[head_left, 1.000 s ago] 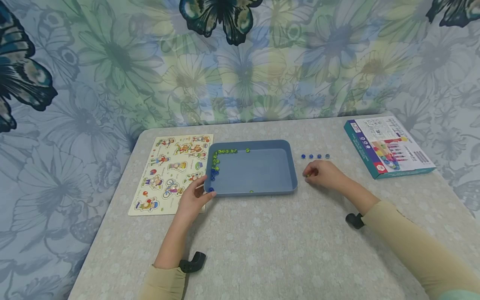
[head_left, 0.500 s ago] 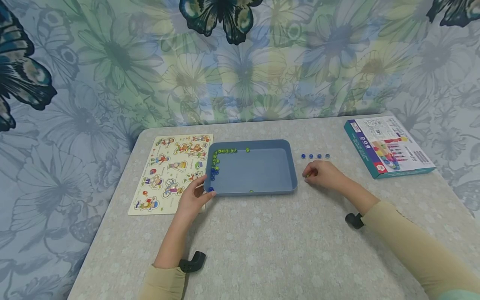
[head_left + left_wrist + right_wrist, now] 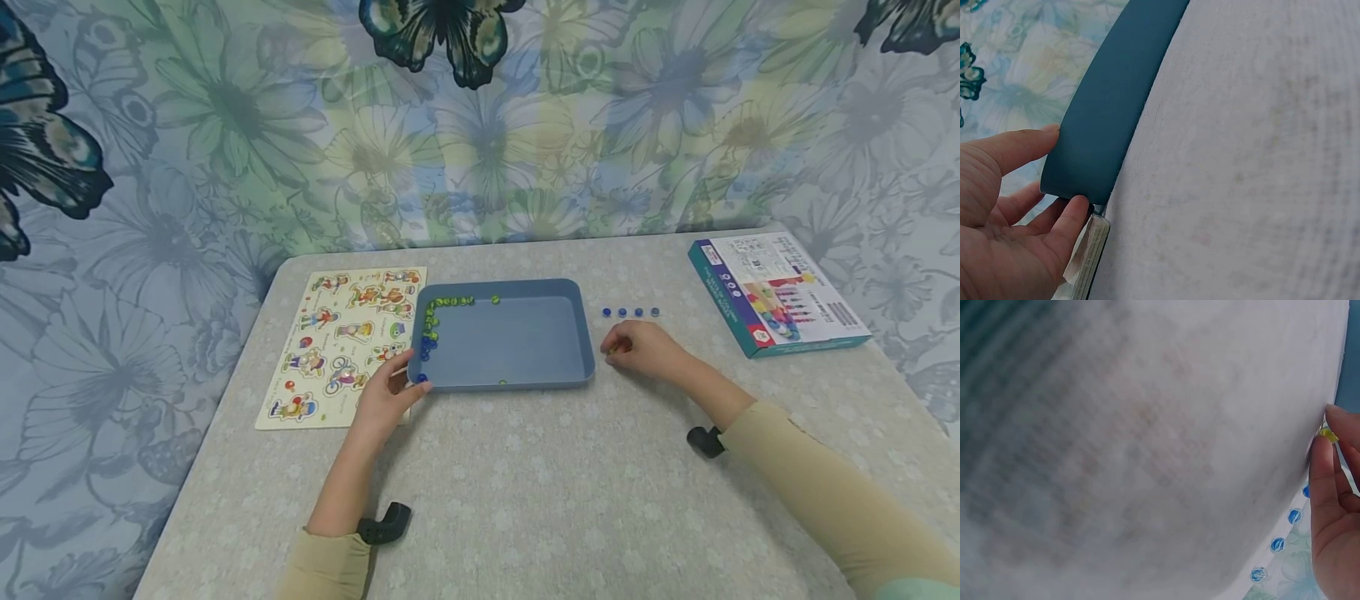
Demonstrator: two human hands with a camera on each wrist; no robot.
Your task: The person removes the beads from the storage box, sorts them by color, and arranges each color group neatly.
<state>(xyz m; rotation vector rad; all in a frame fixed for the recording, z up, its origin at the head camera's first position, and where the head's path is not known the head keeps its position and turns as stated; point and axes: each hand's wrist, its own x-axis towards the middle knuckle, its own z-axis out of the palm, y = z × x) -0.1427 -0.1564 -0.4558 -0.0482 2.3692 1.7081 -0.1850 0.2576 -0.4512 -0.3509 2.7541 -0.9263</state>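
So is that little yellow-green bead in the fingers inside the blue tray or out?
Out. The right hand pinches the small yellow-green bead beside the blue rectangular tray.

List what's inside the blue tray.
The blue tray holds green marbles, mostly around its far-left corner, and blue marbles down the left side. Its near wall partly hides one green marble; anything fully behind that wall can't be seen.

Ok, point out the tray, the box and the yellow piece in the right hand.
Tray [image 3: 517,343], head view, on its bare floor.
Box [image 3: 783,292], head view, on its printed top.
Yellow piece [image 3: 1329,434], right wrist view, on its exposed side.
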